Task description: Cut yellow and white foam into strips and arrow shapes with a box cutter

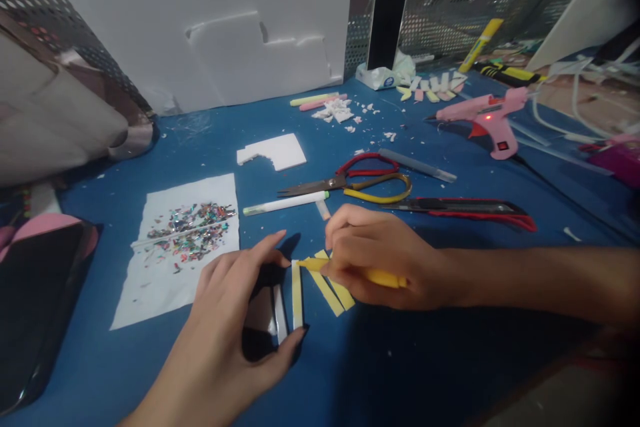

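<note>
My right hand grips a yellow marker, its tip against the top end of a narrow strip coloured mostly yellow. Thumb and forefinger of my left hand curve around that strip and hold it at its two ends on the table. Inside the left hand's curve lies a white strip. Two yellow strips rest partly under the right hand. Just beyond the hands is a white pen with a green end.
Scissors and a red-black utility knife lie beyond my right hand. A pink glue gun with a lit red light stands at right. Shiny scraps cover a white sheet; a dark phone is at left.
</note>
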### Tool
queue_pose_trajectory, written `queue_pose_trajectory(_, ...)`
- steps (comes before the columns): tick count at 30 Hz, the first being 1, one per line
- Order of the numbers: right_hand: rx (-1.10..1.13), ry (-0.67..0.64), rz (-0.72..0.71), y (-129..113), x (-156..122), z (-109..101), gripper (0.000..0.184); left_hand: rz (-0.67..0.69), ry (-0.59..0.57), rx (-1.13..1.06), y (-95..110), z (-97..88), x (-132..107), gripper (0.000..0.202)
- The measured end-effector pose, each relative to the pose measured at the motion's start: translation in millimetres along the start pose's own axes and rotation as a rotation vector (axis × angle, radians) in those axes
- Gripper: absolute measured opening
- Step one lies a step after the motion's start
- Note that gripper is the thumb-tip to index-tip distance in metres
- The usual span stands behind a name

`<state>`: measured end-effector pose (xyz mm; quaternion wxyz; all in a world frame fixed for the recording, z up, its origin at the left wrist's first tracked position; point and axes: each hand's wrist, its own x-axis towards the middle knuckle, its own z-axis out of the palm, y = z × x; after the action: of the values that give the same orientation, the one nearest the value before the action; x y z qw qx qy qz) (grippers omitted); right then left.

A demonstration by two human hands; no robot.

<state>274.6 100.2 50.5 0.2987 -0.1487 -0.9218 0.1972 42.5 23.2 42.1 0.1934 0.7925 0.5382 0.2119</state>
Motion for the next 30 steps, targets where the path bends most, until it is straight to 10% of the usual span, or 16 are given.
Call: queue_pose_trajectory(30,0.031,-0.06,-0.059,1.3,1.3,1.2,0.014,-0.004,-0.004,-0.016,0.7,-1.1,-0.2,0.076)
